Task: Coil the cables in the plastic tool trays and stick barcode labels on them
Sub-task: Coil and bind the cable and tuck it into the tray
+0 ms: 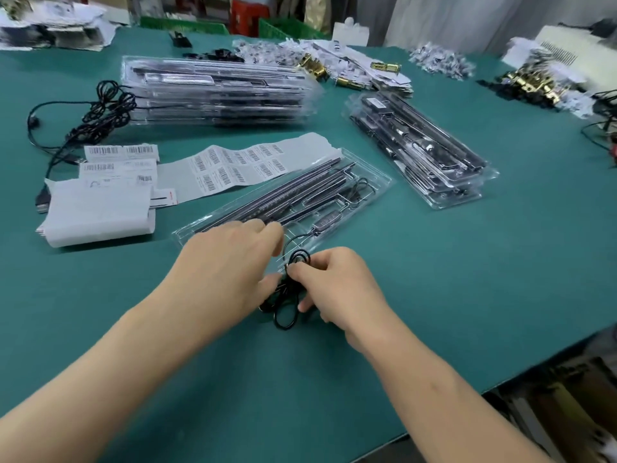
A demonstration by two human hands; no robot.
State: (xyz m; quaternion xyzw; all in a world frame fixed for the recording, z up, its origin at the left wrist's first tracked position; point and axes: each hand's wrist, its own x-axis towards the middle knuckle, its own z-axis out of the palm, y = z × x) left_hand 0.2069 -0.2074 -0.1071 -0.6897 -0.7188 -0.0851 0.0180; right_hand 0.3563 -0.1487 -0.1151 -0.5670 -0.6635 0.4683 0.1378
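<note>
A clear plastic tool tray [374,177] lies slantwise on the green table, with dark strips and a small inline controller [329,220] in it. Its thin black cable [287,300] runs off the near end into loose loops between my hands. My left hand [233,265] holds the bundle from the left, fingers curled over it. My right hand [334,282] pinches the loops from the right. A long sheet of barcode labels [240,167] lies just beyond the tray.
Two stacks of trays stand behind, one at the back left [217,91] and one on the right [420,148]. A tangle of black cables [100,111] and white label sheets [100,208] lie at left. Brass parts and paper scraps litter the far edge. The table edge drops off at right.
</note>
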